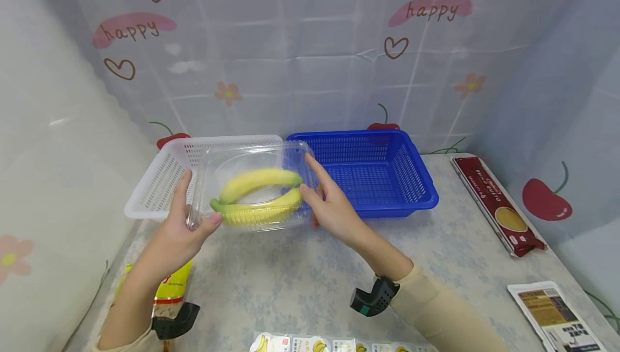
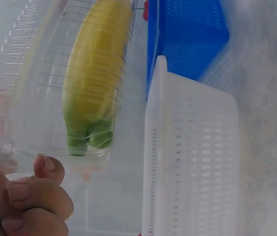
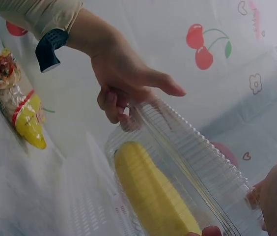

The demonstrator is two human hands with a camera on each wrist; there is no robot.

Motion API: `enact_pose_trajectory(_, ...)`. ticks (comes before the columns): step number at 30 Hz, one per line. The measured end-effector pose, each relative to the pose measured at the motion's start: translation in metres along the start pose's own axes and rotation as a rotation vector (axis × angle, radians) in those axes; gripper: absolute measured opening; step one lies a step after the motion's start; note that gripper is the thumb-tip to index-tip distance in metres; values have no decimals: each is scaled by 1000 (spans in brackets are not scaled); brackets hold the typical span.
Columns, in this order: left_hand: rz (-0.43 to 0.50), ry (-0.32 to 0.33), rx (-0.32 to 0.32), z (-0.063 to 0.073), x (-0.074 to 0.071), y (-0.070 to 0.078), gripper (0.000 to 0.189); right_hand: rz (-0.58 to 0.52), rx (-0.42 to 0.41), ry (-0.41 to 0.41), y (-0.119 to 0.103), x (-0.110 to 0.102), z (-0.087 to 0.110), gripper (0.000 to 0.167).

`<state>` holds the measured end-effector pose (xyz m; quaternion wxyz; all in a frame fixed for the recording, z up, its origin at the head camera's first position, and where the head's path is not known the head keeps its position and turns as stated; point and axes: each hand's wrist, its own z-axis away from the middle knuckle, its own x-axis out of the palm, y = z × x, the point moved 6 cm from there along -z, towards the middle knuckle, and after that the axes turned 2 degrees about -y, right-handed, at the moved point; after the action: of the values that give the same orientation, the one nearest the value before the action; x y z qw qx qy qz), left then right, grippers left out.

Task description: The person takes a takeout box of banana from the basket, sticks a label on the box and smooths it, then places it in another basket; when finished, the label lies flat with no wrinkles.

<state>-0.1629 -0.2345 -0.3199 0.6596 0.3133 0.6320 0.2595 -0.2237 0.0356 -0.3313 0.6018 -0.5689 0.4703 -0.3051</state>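
Observation:
A clear plastic clamshell box (image 1: pixel 208 163) is held up in front of the two baskets, tilted so its top shows in the head view. Inside lie two yellow bananas with green tips, an upper one (image 1: pixel 256 181) and a lower one (image 1: pixel 266 211). My left hand (image 1: pixel 181 236) grips the box's left end, thumb at the near corner, and the left wrist view shows its other fingers (image 2: pixel 40 196) curled at the box's end. On the right end, my right hand (image 1: pixel 334 209) holds the box between thumb and fingers, index finger stretched along the edge.
Behind the box stands a white basket (image 1: pixel 150 193), with a blue basket (image 1: pixel 387 182) beside it. A red spaghetti pack (image 1: pixel 499 206) and a white pouch (image 1: pixel 557 317) lie at the right. A yellow food bag (image 1: pixel 176 284) is under the left forearm; banana-printed labels (image 1: pixel 317 345) line the near edge.

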Motion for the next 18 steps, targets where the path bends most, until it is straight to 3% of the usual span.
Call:
enact_pose_trajectory(9, 16, 3, -10, 6, 10, -1, 108, 9, -8, -19, 1, 1, 14, 61)
enact_pose_trajectory(18, 27, 25, 51, 19, 14, 7, 113, 27, -36, -48, 5, 1, 28, 71)
